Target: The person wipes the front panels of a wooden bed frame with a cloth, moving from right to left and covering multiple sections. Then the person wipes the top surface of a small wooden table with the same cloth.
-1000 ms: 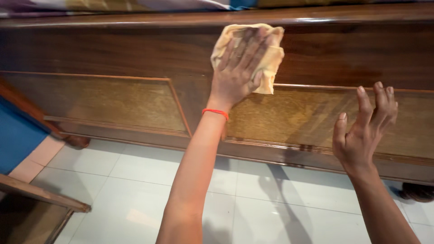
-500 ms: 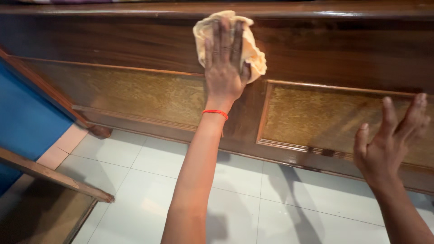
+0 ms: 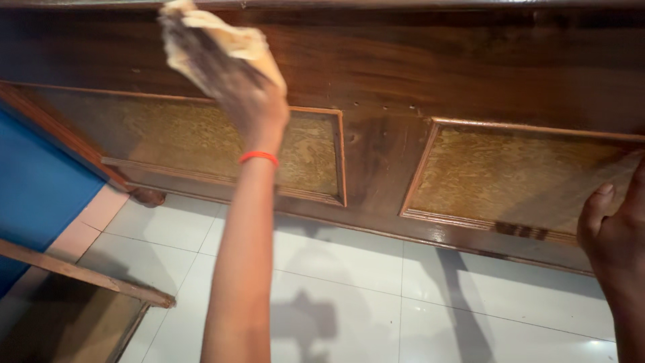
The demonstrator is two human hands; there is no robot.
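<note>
Yellow cloth (image 3: 228,44) lies under the flat left hand (image 3: 232,84), pressed on the wooden bed frame's (image 3: 430,64) upper left edge; the right hand (image 3: 615,235) is empty and open.

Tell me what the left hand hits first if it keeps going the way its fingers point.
The left hand, blurred, presses a yellow cloth on the dark wood board and points up and left. Next in that line is probably the board's top rail at the picture's edge; depth is unclear.
</note>
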